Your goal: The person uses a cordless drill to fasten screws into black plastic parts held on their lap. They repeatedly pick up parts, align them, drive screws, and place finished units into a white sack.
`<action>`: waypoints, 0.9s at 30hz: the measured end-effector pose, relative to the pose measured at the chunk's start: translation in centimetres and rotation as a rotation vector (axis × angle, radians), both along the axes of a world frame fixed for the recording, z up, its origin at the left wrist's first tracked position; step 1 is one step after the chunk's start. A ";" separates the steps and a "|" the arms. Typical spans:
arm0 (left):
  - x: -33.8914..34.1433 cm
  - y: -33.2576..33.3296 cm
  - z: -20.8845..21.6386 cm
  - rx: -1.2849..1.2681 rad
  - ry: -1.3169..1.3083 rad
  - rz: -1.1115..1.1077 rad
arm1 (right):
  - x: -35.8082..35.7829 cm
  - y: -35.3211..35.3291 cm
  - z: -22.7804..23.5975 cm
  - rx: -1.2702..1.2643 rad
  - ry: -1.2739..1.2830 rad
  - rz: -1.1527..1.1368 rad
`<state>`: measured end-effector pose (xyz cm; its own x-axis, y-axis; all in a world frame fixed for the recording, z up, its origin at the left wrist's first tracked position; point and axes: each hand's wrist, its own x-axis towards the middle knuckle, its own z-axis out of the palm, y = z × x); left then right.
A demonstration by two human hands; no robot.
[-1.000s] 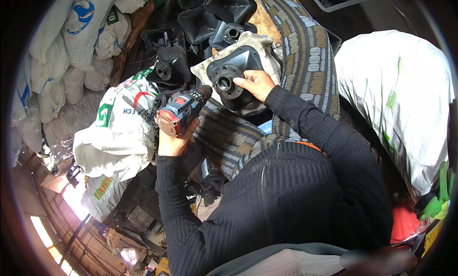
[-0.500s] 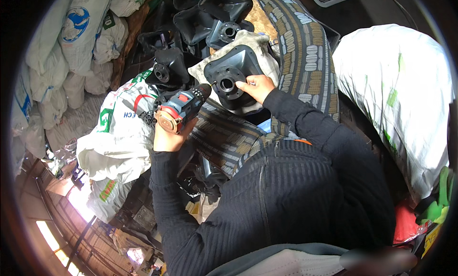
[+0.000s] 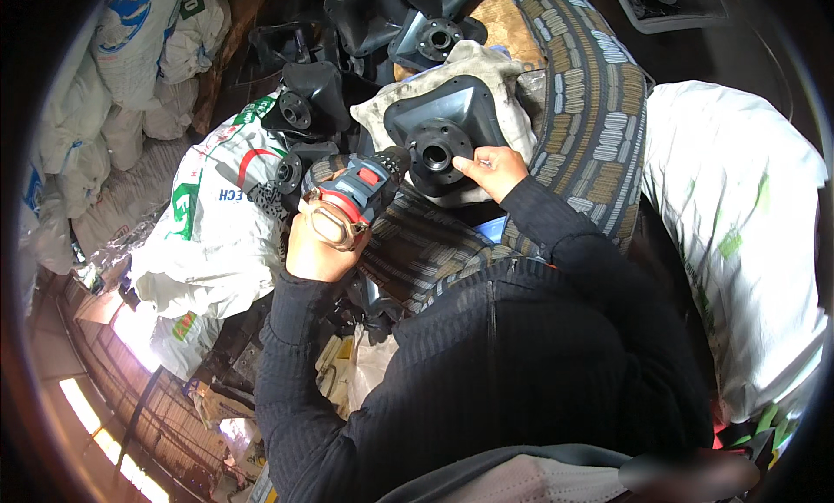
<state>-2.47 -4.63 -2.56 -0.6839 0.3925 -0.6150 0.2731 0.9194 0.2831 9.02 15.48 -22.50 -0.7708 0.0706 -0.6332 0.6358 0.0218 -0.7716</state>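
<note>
My left hand (image 3: 320, 251) is wrapped round the grip of a blue-grey and red cordless drill (image 3: 363, 186). Its dark chuck lies right against the left side of a round flange on a black plastic funnel-shaped part (image 3: 476, 112); the bit's tip is hard to make out. That part has a wide squarish rim at its far end, and the flange with a central hole faces me. At the flange's right edge, the thumb and fingers of my right hand (image 3: 497, 175) are closed on it. Beneath the part lies a dirty white cloth (image 3: 514, 128).
More black flanged parts (image 3: 314, 90) are piled beyond and to the left. A printed white sack (image 3: 204, 251) slumps at the left, with a large white sack (image 3: 738, 225) at the right. Patterned fabric (image 3: 595, 147) curves past my right arm. A grey-rimmed tray (image 3: 669, 25) sits at the far right.
The black part has tilted, its flange turning more toward me. The drill and my left hand have moved a little to the right, and the whole view has shifted slightly.
</note>
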 end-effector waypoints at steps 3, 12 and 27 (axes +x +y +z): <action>-0.2 -0.7 -1.0 0.015 0.086 -0.113 | 0.1 0.0 -0.5 -0.003 -0.003 0.008; 0.9 0.9 -0.9 0.114 0.174 -0.085 | -0.7 0.7 -0.8 0.002 0.038 0.038; 10.7 1.2 3.3 0.500 0.245 -0.150 | 4.0 3.5 4.0 -1.430 0.053 -0.472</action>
<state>8.23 -3.42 0.70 -0.6973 0.6986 -0.1603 0.5026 0.6360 0.5856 13.02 18.98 -18.55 -0.8778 -0.3233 -0.3536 0.3410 -0.9400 0.0130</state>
